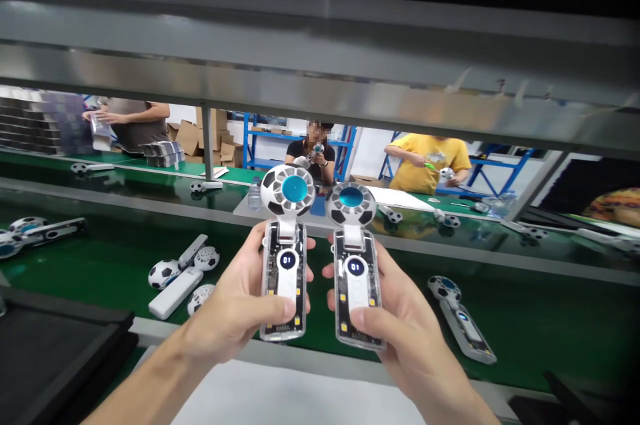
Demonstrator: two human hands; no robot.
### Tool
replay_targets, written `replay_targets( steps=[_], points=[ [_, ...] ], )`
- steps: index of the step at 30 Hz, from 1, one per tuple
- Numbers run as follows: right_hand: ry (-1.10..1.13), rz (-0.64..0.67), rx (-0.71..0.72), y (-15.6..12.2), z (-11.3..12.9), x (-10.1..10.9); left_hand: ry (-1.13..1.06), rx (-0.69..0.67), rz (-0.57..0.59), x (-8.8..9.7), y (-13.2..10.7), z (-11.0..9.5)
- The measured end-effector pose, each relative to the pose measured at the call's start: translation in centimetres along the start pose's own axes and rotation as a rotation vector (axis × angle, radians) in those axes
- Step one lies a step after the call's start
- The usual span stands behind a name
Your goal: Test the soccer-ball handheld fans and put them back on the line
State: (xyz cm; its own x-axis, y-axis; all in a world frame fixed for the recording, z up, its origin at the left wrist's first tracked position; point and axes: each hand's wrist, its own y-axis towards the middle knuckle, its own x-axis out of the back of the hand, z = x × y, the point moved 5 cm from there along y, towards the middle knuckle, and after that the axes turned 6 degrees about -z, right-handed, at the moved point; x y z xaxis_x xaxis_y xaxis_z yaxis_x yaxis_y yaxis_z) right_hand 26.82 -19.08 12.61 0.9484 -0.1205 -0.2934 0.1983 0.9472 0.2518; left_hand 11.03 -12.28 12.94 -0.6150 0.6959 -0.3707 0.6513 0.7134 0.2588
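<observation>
My left hand (240,298) is closed around a handheld fan (287,258) with a football-patterned head and a clear-fronted handle. Its round display reads 01, and my thumb presses low on the white strip. In my right hand (405,318) is a matching handheld fan (355,265), also showing 01, with my thumb on its lower front. Both fans stand upright side by side, a small gap between them, their blue hubs facing me. Another fan with a lit display (463,318) lies on the green belt to the right of my right hand.
Several white fans (175,292) lie on the green belt (125,238) at left, with more farther left. A black tray (60,352) sits at lower left. A metal beam (300,78) crosses overhead. Beyond, co-workers handle items, including a person in a yellow shirt (425,158).
</observation>
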Motion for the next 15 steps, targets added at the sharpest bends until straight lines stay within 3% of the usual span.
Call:
replay_targets(
  steps=[5, 15],
  points=[
    [-0.039, -0.062, -0.003, -0.29, 0.38, -0.09, -0.004, 0.006, 0.009, -0.09, 0.06, -0.03],
    [-0.018, -0.008, -0.001, -0.27, 0.1, -0.48, -0.046, 0.01, 0.03, -0.38, -0.08, 0.37]
  ],
)
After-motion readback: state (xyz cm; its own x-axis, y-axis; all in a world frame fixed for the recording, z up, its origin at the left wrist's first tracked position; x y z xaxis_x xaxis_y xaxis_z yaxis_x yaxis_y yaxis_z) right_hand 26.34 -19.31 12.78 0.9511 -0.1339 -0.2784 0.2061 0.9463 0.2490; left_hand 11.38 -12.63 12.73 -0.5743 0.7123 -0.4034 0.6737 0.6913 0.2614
